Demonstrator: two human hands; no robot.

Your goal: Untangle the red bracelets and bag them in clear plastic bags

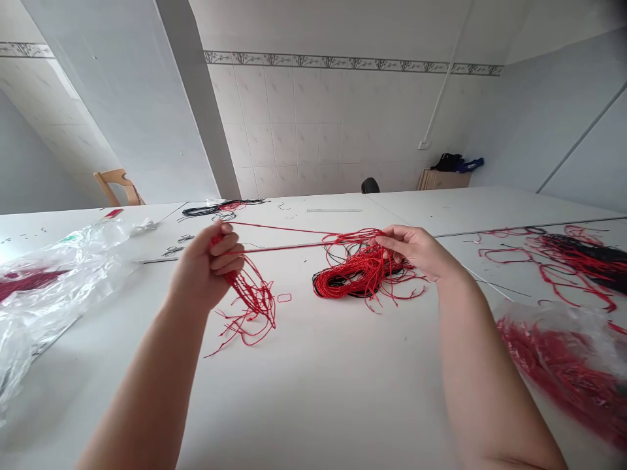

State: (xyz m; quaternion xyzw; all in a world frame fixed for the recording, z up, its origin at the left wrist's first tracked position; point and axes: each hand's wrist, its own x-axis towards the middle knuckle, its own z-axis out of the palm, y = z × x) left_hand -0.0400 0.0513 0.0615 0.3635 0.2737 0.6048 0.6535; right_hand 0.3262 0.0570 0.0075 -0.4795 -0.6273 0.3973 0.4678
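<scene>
My left hand (215, 264) is closed in a fist around a bundle of thin red cords (252, 294), whose loops and loose ends hang below the fingers. Two red strands (289, 247) stretch from it across to my right hand (409, 249). That hand pinches more red cords (355, 236) between thumb and fingers. Below and behind its fingertips lies a thick coiled hank of red and black cords (350, 275) on the white table (313, 385). A small red outline (284, 297) shows on the tabletop between the hands.
Clear plastic bags with red cords lie at the left (98, 254) and right (563, 346). Black and red cords (588, 258) spread at the right, and black cords (215, 207) lie farther back. Scissors (174, 250) and a ruler (334, 210) rest beyond my hands.
</scene>
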